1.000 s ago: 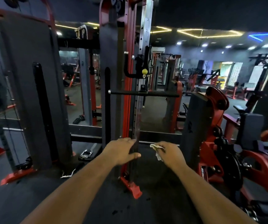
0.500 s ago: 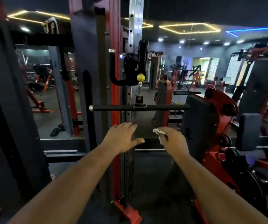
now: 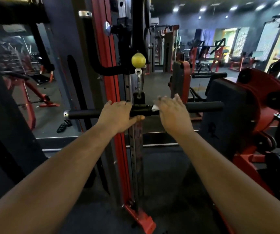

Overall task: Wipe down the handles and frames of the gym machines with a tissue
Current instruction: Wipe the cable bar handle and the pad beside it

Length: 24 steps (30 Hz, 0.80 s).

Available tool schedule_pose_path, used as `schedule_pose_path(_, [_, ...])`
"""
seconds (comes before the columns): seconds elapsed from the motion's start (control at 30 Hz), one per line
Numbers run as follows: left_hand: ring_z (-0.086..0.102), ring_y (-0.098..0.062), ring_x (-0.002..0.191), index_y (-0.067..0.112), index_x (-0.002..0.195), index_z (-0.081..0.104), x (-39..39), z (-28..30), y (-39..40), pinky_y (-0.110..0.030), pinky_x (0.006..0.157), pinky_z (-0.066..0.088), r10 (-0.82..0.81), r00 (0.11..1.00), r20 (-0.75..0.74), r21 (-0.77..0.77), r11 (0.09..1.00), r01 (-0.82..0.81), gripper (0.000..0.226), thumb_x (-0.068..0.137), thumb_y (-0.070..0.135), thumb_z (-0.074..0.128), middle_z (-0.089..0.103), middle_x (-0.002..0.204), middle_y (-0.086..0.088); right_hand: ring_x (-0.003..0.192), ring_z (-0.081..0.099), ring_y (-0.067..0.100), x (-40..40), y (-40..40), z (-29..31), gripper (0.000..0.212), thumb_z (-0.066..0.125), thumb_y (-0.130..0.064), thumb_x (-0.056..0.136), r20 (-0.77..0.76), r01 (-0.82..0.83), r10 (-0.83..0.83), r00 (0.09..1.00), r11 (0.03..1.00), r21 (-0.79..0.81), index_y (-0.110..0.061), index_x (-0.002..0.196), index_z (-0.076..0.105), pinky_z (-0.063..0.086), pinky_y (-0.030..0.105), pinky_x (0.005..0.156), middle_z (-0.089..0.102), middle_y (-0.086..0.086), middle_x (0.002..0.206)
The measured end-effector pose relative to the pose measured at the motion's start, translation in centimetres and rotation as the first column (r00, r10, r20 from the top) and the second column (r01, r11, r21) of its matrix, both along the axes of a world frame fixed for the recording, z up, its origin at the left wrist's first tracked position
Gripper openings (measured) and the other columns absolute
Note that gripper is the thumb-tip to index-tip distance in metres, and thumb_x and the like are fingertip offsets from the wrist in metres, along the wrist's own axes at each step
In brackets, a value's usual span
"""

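A black straight bar handle (image 3: 85, 114) hangs level from a cable clip under a yellow ball (image 3: 138, 60) on the red and black cable machine frame (image 3: 109, 85). My left hand (image 3: 119, 115) grips the bar just left of its middle swivel, fingers over the top and thumb underneath. My right hand (image 3: 173, 112) lies over the bar just right of the swivel with its fingers stretched forward. A white tissue (image 3: 156, 108) sits under it against the bar; only a corner shows by the thumb side.
A red and black plate-loaded machine (image 3: 247, 105) stands close on the right, next to the bar's right end. The grey weight-stack shroud (image 3: 63, 48) and a mirror fill the left. The machine's red foot (image 3: 142, 220) sits on the dark floor between my forearms.
Both hands rose from below the bar up to it. The left hand closed round the bar, and the right hand brought the tissue onto it and spread its fingers.
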<state>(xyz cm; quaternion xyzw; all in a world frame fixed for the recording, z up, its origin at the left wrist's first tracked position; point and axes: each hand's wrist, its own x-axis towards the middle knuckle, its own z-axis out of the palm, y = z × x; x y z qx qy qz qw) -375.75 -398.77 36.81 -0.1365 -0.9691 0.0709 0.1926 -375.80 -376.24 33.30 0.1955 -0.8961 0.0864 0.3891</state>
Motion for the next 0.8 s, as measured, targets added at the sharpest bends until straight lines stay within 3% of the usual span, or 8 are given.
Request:
schedule_pose_path(0.1, [0.064,-0.020,0.086,0.027,0.111,0.058,-2.7,0.8,0.1,-0.036,0.073,0.051,-0.046,0.999,0.018,-0.059,0.997,0.047,0.078,0.082,0.089,0.022,0.061,0.096,0.004,0.129,0.055,0.022,-0.7,-0.8,-1.5,0.041,0.039,-0.034,0.101,-0.004,0.012,-0.012,1.000,0.999,0.033,-0.020,0.133,0.062,0.027,0.049,0.121,0.064,0.001,0.133])
schedule_pose_path(0.17, [0.060,-0.018,0.082,0.027,0.106,0.058,-4.3,0.9,-0.1,-0.036,0.071,0.052,-0.091,0.991,0.099,-0.050,0.994,0.096,0.082,0.077,0.091,0.017,0.059,0.091,0.003,0.126,0.054,0.023,-0.9,-0.7,-2.1,0.049,0.036,-0.052,0.105,0.019,0.036,-0.037,0.999,0.999,0.031,-0.020,0.134,0.059,0.029,0.049,0.119,0.063,0.001,0.130])
schedule_pose_path(0.27, [0.053,-0.011,0.070,0.028,0.098,0.052,-5.0,0.7,0.0,-0.033,0.062,0.046,-0.122,0.986,0.116,-0.039,0.991,0.128,0.071,0.082,0.089,0.020,0.054,0.081,0.005,0.132,0.050,0.023,-1.4,1.0,-2.5,0.071,0.022,-0.075,0.100,0.066,0.192,-0.198,0.978,0.977,0.092,-0.023,0.136,0.054,0.017,0.059,0.122,0.059,0.000,0.133])
schedule_pose_path(0.37, [0.054,-0.012,0.066,0.029,0.090,0.048,-5.0,0.4,0.4,-0.032,0.057,0.045,-0.146,0.987,0.065,-0.034,0.988,0.148,0.069,0.083,0.091,0.018,0.053,0.078,0.004,0.137,0.045,0.025,-1.7,4.2,-3.0,0.081,0.019,-0.085,0.092,0.109,0.374,-0.378,0.919,0.926,0.054,-0.024,0.134,0.051,0.007,0.070,0.120,0.056,0.002,0.136])
schedule_pose_path(0.47, [0.055,-0.013,0.064,0.028,0.094,0.056,-5.6,-0.1,1.0,-0.031,0.053,0.043,-0.178,0.983,0.039,-0.031,0.983,0.179,0.079,0.081,0.094,0.015,0.054,0.076,0.004,0.146,0.034,0.029,-1.4,3.2,-3.2,0.094,0.012,-0.090,0.086,0.152,0.411,-0.404,0.902,0.911,-0.020,-0.019,0.136,0.050,0.004,0.070,0.120,0.051,0.007,0.143])
schedule_pose_path(0.6, [0.055,-0.012,0.064,0.032,0.101,0.059,-6.5,-0.6,1.4,-0.031,0.055,0.045,-0.213,0.977,0.025,0.011,0.977,0.213,0.078,0.079,0.096,0.019,0.055,0.075,0.007,0.150,0.028,0.033,-1.5,-1.6,-4.4,0.106,0.015,-0.087,0.085,0.133,0.226,-0.234,0.963,0.971,0.075,-0.009,0.150,0.043,0.002,0.062,0.124,0.046,0.013,0.151])
schedule_pose_path(0.7, [0.054,-0.012,0.064,0.030,0.094,0.055,-6.3,-0.7,1.2,-0.031,0.055,0.044,-0.234,0.972,0.020,0.030,0.972,0.233,0.073,0.082,0.093,0.021,0.055,0.075,0.006,0.151,0.030,0.028,-1.8,1.2,-4.2,0.082,0.022,-0.072,0.099,0.070,0.203,-0.215,0.974,0.969,0.143,-0.015,0.156,0.038,0.005,0.059,0.126,0.045,0.009,0.154])
schedule_pose_path(0.8, [0.055,-0.013,0.066,0.029,0.093,0.052,-6.1,-0.8,0.8,-0.032,0.057,0.046,-0.252,0.968,0.012,0.038,0.967,0.251,0.072,0.084,0.092,0.019,0.054,0.077,0.005,0.154,0.024,0.021,-1.6,4.9,-4.1,0.052,0.033,-0.041,0.110,0.044,0.216,-0.217,0.975,0.976,0.015,-0.021,0.158,0.034,0.010,0.056,0.126,0.038,0.006,0.160])
